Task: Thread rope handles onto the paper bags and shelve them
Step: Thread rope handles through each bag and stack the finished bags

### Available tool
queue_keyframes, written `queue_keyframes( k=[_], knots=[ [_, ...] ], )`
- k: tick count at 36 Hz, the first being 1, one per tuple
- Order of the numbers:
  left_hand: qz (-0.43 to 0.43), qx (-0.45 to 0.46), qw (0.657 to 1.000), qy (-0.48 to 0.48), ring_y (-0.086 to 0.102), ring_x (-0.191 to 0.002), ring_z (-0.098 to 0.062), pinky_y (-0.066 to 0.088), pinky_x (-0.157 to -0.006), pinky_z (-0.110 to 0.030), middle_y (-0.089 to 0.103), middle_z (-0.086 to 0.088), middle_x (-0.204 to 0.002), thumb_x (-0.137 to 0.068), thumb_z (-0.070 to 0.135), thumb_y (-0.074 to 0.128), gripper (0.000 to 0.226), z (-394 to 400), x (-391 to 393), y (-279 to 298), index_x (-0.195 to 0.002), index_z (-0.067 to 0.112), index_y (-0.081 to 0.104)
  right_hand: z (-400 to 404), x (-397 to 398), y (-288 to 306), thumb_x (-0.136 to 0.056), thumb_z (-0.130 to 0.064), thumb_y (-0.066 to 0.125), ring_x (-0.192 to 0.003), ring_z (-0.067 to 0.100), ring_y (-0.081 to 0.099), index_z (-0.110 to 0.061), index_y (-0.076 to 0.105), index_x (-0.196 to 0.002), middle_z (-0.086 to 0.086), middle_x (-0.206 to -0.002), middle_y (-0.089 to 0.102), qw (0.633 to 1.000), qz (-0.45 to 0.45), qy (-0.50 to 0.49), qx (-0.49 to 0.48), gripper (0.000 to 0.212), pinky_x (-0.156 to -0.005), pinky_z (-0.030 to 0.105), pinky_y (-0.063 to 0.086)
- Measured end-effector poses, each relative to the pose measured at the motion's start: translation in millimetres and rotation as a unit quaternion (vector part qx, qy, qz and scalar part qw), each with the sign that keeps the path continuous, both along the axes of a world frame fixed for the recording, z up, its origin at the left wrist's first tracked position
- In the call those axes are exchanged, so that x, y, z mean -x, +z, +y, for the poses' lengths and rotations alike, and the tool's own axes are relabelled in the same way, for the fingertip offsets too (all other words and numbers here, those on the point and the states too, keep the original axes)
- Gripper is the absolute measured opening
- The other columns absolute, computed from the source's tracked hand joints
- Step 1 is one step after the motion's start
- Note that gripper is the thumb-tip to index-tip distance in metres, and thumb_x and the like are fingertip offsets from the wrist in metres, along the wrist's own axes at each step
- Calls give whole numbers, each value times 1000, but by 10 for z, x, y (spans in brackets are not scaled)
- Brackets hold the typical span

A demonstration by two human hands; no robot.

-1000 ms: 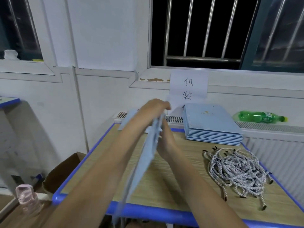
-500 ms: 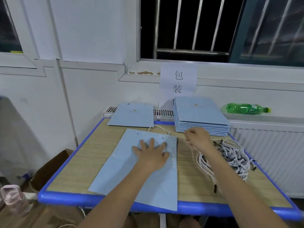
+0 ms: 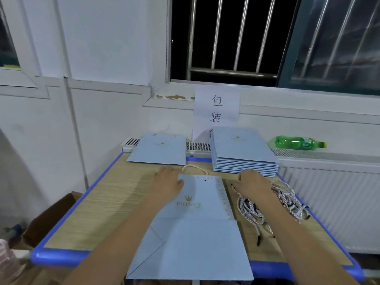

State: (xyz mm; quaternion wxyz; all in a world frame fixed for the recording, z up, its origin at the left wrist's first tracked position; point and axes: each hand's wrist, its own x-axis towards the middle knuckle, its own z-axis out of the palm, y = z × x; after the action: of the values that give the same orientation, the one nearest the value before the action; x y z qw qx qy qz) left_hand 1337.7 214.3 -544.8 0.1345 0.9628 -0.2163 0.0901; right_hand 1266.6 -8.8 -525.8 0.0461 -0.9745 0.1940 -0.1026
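Resting L hand (image 3: pixel 167 183) on bag (image 3: pixel 195 223), R hand (image 3: pixel 254 183) on ropes (image 3: pixel 273 202)

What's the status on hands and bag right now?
Left hand flat on the paper bag, one rope handle showing at its top. Right hand on the rope pile, grip unclear. Nothing in the way.

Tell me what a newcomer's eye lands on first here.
The light blue paper bag lying flat mid-table, one rope handle looped at its far edge, the left hand resting on its top left corner. Right of it, the right hand reaches onto the rope pile; a bag stack sits behind.
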Motion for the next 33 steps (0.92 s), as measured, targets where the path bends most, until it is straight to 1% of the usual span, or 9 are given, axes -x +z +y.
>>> queue_keyframes(
  k=[5, 10, 14, 17, 20, 23, 27, 29, 33],
  knots=[
    [98, 103, 988, -66, 35, -133, -19, 22, -104, -24, 43, -2, -142, -59, 76, 28, 99, 390, -123, -139, -136, 17, 46, 9, -41, -38, -88, -28, 60, -94, 25, 63, -11, 67, -99, 7, -100, 66, 1000, 8, -18, 18, 21, -69, 27, 46],
    [100, 142, 983, -66, 34, -128, -18, 22, -96, -16, 38, 0, -127, -68, 69, 58, 89, 436, -207, -232, -136, 12, 46, 65, -36, 38, -93, -21, 53, -85, 27, 65, -11, 71, -95, 9, -91, 70, 987, -150, 5, -60, 20, -67, 25, 45],
    [111, 155, 977, -91, 27, -113, -5, 18, -91, -13, 30, 8, -116, -46, 77, 41, 105, 437, -209, -242, -134, 19, 47, 203, -78, 407, -90, -15, 60, -77, 20, 67, -7, 71, -92, 3, -83, 70, 920, -318, 65, -222, 13, -78, 28, 52],
    [82, 177, 976, -99, 30, -115, -7, 22, -93, -16, 34, 9, -113, -46, 79, 42, 100, 453, -208, -264, -130, 23, 50, 375, -122, 745, -88, -9, 62, -58, 2, 64, -9, 68, -89, -4, -71, 67, 843, -396, 122, -342, 7, -69, 21, 52],
    [65, 183, 977, -92, 32, -117, -9, 25, -93, -20, 35, 10, -113, -46, 82, 46, 99, 469, -216, -279, -127, 25, 49, 582, -169, 957, -88, -7, 63, -54, -5, 58, -8, 71, -96, -6, -73, 65, 808, -438, 169, -356, 11, -65, 14, 52],
    [45, 170, 981, -86, 31, -117, -12, 24, -91, -22, 37, 8, -115, -46, 85, 44, 102, 470, -220, -282, -126, 22, 47, 847, -231, 860, -88, -5, 61, -65, 4, 59, -7, 73, -99, 1, -85, 69, 837, -389, 198, -330, 16, -72, 16, 49],
    [9, 172, 982, -73, 33, -110, -12, 18, -77, -18, 40, 6, -107, -42, 84, 44, 98, 472, -191, -273, -115, 20, 49, 1155, -404, 176, -86, -4, 60, -73, 26, 63, 0, 74, -85, 10, -80, 71, 917, -199, 237, -249, 14, -69, 23, 48],
    [2, 174, 983, -53, 35, -108, -13, 18, -78, -20, 40, 8, -104, -37, 85, 42, 100, 465, -191, -271, -112, 19, 51, 1237, -453, -138, -85, -5, 60, -70, 17, 62, 2, 72, -85, 11, -80, 69, 931, -145, 231, -242, 14, -68, 20, 50],
    [25, 173, 984, -28, 39, -106, -15, 25, -85, -26, 42, 7, -103, -30, 84, 41, 104, 461, -235, -285, -109, 18, 52, 1281, -436, -338, -84, -6, 67, -64, -6, 53, -3, 73, -89, -4, -76, 64, 899, -168, 233, -330, 8, -63, 3, 42]
  ],
)
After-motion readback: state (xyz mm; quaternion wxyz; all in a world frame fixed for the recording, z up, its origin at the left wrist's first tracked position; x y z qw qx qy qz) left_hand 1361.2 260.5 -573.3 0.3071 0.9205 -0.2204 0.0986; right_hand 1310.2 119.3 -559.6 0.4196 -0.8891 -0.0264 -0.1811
